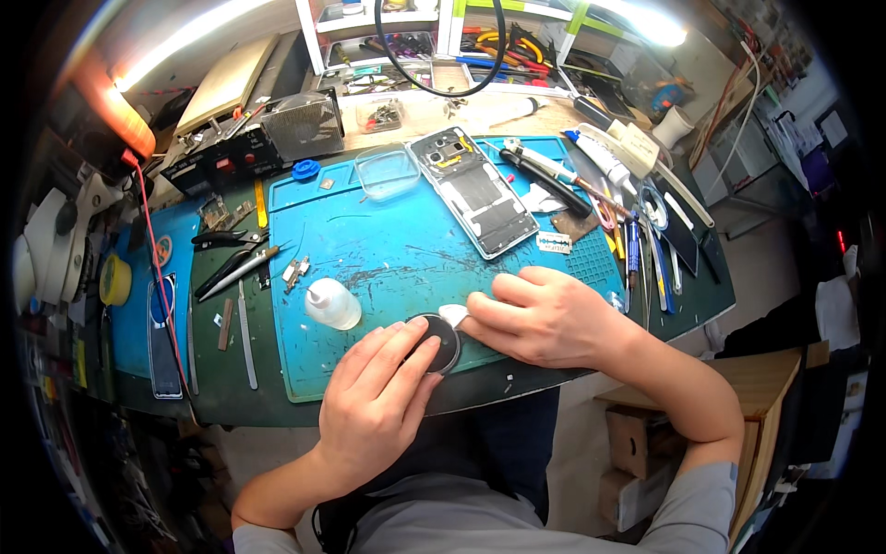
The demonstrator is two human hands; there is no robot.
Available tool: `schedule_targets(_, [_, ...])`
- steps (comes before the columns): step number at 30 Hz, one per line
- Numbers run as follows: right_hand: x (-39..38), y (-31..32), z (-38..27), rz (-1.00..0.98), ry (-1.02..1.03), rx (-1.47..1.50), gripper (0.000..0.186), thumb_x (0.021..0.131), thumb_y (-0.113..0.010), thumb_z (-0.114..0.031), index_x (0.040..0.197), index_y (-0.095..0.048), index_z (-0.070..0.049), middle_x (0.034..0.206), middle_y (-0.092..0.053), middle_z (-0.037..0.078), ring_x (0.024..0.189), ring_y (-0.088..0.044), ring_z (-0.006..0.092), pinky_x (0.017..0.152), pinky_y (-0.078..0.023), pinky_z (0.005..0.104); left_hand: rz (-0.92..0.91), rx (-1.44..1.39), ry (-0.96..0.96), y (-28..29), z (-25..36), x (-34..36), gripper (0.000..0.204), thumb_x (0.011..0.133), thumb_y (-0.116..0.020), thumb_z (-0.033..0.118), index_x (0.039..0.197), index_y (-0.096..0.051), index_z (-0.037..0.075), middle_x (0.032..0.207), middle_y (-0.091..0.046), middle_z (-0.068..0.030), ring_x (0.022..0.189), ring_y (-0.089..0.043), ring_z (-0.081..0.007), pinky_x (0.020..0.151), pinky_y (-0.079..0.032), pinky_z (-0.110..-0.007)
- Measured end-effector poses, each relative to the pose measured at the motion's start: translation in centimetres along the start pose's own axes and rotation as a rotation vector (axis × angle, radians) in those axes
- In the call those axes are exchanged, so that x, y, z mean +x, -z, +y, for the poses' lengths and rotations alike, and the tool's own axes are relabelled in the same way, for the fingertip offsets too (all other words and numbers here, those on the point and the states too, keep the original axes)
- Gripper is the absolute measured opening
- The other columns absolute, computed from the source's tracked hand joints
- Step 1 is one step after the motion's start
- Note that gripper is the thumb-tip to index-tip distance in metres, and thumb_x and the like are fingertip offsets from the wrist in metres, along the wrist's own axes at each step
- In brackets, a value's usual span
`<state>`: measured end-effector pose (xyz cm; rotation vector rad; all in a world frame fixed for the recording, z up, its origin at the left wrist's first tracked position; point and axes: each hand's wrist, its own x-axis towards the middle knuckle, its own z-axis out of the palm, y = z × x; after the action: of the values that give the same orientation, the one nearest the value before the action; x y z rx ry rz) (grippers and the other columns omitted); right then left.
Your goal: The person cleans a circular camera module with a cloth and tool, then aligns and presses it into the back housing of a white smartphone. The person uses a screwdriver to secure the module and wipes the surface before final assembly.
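My left hand (374, 397) lies with its fingers over a round black disc with a shiny rim (448, 353), holding it at the near edge of the blue mat. In my right hand (554, 319) the fingers are pinched on a small white wad, like tissue or cloth (452, 315), which touches the disc's far edge. A white squeeze bottle (332, 305) stands just beyond my left hand. Farther back lies an opened phone (475, 194) with its inner parts showing. The disc's left side is hidden under my fingers.
The blue mat (369, 245) bears a clear plastic tray (387, 174) and a razor blade (554, 243). Pliers (226, 263) and tweezers lie left; screwdrivers (633, 254) and tubes crowd the right. A black cable loop (452, 92) hangs at the back, before shelves of tools.
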<state>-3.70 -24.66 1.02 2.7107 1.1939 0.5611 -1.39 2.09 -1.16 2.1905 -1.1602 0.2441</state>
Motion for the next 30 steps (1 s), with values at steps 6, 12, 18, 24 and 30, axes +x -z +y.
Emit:
schedule_targets(6, [-0.6,0.9,0.8,-0.056,0.069,0.016,0.024,0.087,-0.07,-0.022,0.11,-0.075,-0.015,0.108,-0.059,-0.003,0.088,-0.058,0.0119,0.07,-0.047,0.0271,-0.002,-0.056,0.021,0.3,-0.1,-0.2,0.04,0.086,-0.082,0.005,0.125,-0.074,0.001,0.135,-0.071,-0.0151,0.121,-0.068,-0.0356,0.105,-0.054,-0.045])
schedule_targets(12, [0.6,0.5,0.8,-0.031,0.049,0.001,0.02,0.091,-0.069,-0.02,0.108,-0.075,-0.012,0.096,-0.055,-0.003,0.092,-0.059,0.0119,0.068,-0.046,0.0278,0.026,0.116,0.15,0.7,1.7,0.3,0.061,0.08,-0.086,0.01,0.136,-0.065,-0.002,0.135,-0.069,-0.0149,0.115,-0.064,-0.0341,0.102,-0.054,-0.045])
schedule_targets(18, [-0.2,1.6,-0.4,-0.047,0.032,0.029,0.018,0.091,-0.069,-0.02,0.107,-0.074,-0.012,0.094,-0.054,-0.002,0.091,-0.059,0.0124,0.068,-0.046,0.0278,-0.056,-0.08,0.064,1.3,0.0,0.9,0.066,0.077,-0.087,0.009,0.137,-0.063,-0.004,0.134,-0.069,-0.0168,0.113,-0.063,-0.0365,0.099,-0.054,-0.045])
schedule_targets(24, [-1.0,2.0,-2.9,-0.056,-0.042,0.098,0.019,0.093,-0.068,-0.021,0.107,-0.073,-0.011,0.09,-0.053,-0.002,0.087,-0.058,0.0128,0.067,-0.045,0.0277,-0.166,-0.251,0.056,2.5,-1.0,1.3,0.071,0.078,-0.084,-0.003,0.145,-0.06,0.001,0.134,-0.069,-0.0158,0.121,-0.063,-0.0359,0.105,-0.051,-0.044])
schedule_targets(30, [0.1,1.5,-2.5,-0.056,-0.095,0.036,0.023,0.088,-0.068,-0.02,0.107,-0.073,-0.008,0.094,-0.055,0.0,0.089,-0.059,0.0132,0.068,-0.044,0.0279,-0.131,-0.255,0.065,2.4,-0.8,1.1,0.076,0.08,-0.081,-0.005,0.15,-0.053,0.0,0.131,-0.067,-0.0184,0.118,-0.063,-0.0382,0.103,-0.052,-0.046])
